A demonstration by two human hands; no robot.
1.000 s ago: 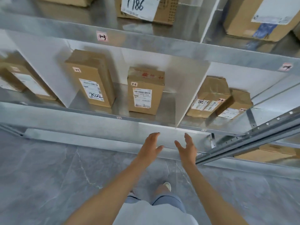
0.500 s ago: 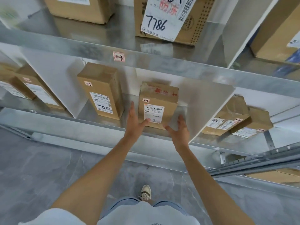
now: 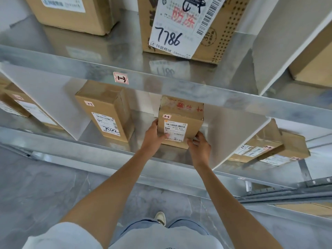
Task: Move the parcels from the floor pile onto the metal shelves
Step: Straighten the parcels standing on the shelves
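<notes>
A small brown cardboard parcel (image 3: 181,114) with a white barcode label and a pink tag stands upright on the lower metal shelf (image 3: 167,156), in the middle bay. My left hand (image 3: 154,138) grips its lower left side, thumb across the label. My right hand (image 3: 199,149) presses its lower right corner, next to the white divider panel (image 3: 231,137). Both hands are closed on this parcel. A taller parcel (image 3: 106,112) marked 7022 stands to its left in the same bay.
The upper shelf (image 3: 161,85), tagged 1-3, carries a large box (image 3: 181,26) labelled 7786 and another box (image 3: 71,13) at left. More parcels (image 3: 265,146) lie in the right bay and others (image 3: 19,108) in the left bay. Grey floor (image 3: 36,191) lies below.
Both hands rose from below the shelf edge, reached into the middle bay and closed on the small parcel's lower sides. The view has moved closer to the shelves.
</notes>
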